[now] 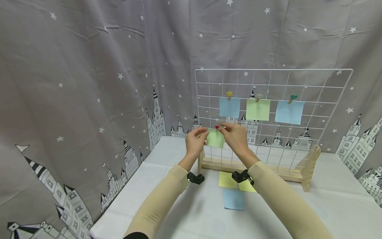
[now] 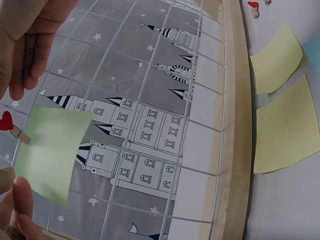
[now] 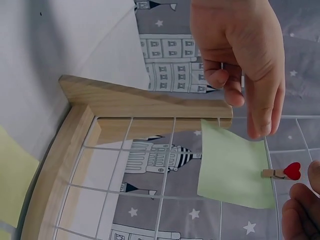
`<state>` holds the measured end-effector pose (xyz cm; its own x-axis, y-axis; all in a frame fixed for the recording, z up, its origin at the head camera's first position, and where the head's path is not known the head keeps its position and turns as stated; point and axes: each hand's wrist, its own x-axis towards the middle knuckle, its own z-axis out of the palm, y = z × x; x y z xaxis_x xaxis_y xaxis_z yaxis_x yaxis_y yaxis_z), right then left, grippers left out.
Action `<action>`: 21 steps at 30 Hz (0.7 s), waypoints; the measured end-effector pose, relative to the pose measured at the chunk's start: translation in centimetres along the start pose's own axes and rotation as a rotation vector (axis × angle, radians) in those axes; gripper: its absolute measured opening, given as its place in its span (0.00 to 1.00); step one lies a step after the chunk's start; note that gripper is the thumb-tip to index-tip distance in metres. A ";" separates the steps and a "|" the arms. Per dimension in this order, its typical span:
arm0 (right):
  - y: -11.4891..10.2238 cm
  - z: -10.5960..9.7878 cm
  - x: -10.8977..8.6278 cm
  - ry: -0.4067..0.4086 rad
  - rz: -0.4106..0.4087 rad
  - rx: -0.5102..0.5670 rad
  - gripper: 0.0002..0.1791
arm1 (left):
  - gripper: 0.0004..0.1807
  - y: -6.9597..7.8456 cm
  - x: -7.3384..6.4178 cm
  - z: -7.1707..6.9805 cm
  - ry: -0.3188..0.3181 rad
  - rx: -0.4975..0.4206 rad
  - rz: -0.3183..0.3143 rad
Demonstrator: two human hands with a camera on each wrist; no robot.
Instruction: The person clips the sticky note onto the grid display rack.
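Observation:
A light green paper note hangs at the left of the white wire grid, pinned to a wire by a small wooden clothespin with a red heart. At the note's left upper corner is my left hand, its fingers loosely extended and fingertips right at the paper's edge in the right wrist view. My right hand stands to the right of the clothespin, thumb and fingers apart with nothing between them. In the left wrist view, the right hand's fingers hang beside the clothespin.
Higher on the grid, clothespins hold a blue note, a green note and another blue note. Yellow notes and a blue note lie before the wooden base. More clothespins rest on the table.

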<state>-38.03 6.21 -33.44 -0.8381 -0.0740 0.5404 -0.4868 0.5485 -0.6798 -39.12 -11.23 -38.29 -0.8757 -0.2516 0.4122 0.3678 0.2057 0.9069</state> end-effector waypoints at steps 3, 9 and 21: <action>0.1 -0.2 -0.2 0.008 -0.001 0.008 0.15 | 0.09 -0.1 -0.1 -0.1 0.002 0.004 0.008; 0.4 -0.6 -0.6 0.017 -0.035 0.014 0.15 | 0.10 -0.3 -0.3 -0.3 0.007 0.031 0.011; 0.9 -1.6 -1.7 0.018 0.010 0.045 0.18 | 0.12 -0.4 -1.1 -0.5 -0.004 0.019 0.010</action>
<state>-36.66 8.15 -34.17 -0.8386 -0.0535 0.5420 -0.4894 0.5107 -0.7068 -38.15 -11.51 -39.02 -0.8732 -0.2462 0.4207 0.3705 0.2256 0.9010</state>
